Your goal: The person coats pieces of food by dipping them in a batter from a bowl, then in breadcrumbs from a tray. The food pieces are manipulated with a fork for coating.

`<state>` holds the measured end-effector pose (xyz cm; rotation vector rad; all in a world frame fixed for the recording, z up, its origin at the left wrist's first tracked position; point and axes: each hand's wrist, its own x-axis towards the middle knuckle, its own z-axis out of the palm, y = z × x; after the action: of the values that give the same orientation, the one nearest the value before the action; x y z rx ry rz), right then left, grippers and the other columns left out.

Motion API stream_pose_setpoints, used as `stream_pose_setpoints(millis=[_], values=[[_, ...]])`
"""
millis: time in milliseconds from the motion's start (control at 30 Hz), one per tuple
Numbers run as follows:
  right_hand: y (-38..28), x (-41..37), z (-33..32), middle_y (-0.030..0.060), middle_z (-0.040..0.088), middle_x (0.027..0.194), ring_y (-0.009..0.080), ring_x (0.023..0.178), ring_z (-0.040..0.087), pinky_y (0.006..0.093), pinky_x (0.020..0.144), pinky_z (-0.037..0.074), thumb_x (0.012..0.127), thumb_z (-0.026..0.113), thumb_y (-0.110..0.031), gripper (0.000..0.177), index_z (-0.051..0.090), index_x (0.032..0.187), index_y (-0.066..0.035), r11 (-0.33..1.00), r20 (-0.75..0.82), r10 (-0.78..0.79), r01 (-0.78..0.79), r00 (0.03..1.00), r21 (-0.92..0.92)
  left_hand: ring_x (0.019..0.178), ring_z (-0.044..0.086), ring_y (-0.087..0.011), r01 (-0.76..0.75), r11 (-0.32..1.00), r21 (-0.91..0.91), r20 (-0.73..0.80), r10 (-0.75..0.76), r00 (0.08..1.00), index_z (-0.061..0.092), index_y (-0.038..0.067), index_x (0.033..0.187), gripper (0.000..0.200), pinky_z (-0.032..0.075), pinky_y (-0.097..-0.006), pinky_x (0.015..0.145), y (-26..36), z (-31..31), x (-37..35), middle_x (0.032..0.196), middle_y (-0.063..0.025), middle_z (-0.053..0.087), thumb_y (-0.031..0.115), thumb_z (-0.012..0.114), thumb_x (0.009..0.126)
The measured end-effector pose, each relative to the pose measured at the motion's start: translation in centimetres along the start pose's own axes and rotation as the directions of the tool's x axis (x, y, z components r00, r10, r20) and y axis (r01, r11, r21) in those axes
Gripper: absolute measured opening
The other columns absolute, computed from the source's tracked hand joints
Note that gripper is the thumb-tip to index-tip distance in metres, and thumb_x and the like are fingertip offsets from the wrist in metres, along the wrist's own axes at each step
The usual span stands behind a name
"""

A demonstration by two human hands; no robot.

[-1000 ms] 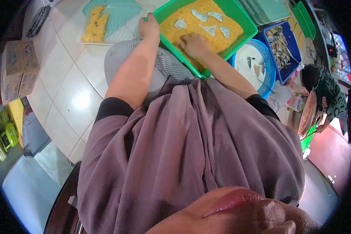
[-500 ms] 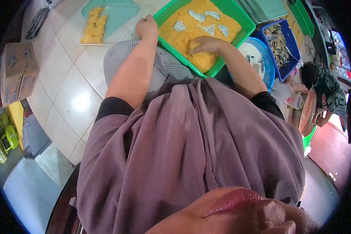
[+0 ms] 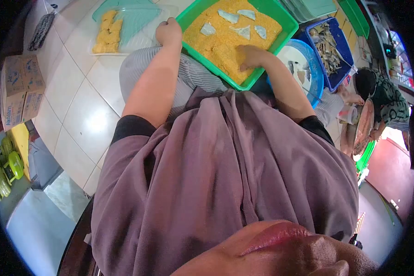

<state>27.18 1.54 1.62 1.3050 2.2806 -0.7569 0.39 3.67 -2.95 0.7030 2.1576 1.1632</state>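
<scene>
A green tray [image 3: 280, 45] full of orange-yellow crumbs [image 3: 207, 50] lies in front of me. Several pale, whitish flat pieces [image 3: 243, 31] rest on the crumbs in its far half. My right hand [image 3: 254, 58] is in the near right part of the tray, fingers apart and fingertips coated and partly sunk in crumbs. By the tray's left corner my left hand [image 3: 169, 32] is closed, touching or very near the rim; its fingertips are hidden. Farther left, a clear plastic container [image 3: 138, 43] holds several crumb-coated yellow pieces [image 3: 109, 34].
Right of the tray stands a blue basin [image 3: 318, 73] with whitish liquid and a few pieces. Beside it is a dark blue basket [image 3: 342, 76] of dried-looking scraps. Another person [image 3: 386, 101] sits at the far right. A cardboard box [image 3: 22, 92] stands on the tiles at left.
My right hand has drawn back slightly to the right, opening from the mound of crumbs, which now looks flatter. My left hand stays by the tray's left corner.
</scene>
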Motion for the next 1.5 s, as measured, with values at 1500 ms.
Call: stream_pose_setpoints(millis=[1500], values=[[1.6, 2.2, 0.0, 0.0173, 0.061, 0.107, 0.0353, 0.098, 0.058, 0.0421, 0.084, 0.046, 0.078, 0.061, -0.026, 0.027, 0.067, 0.098, -0.009, 0.996, -0.443, -0.036, 0.069, 0.896, 0.058, 0.081, 0.061, -0.0396, 0.008, 1.000, -0.028, -0.040, -0.009, 0.999, 0.063, -0.006, 0.078, 0.039, 0.045, -0.0452, 0.076, -0.2, 0.2, 0.0, 0.083, -0.0247, 0.064, 0.030, 0.048, 0.078]])
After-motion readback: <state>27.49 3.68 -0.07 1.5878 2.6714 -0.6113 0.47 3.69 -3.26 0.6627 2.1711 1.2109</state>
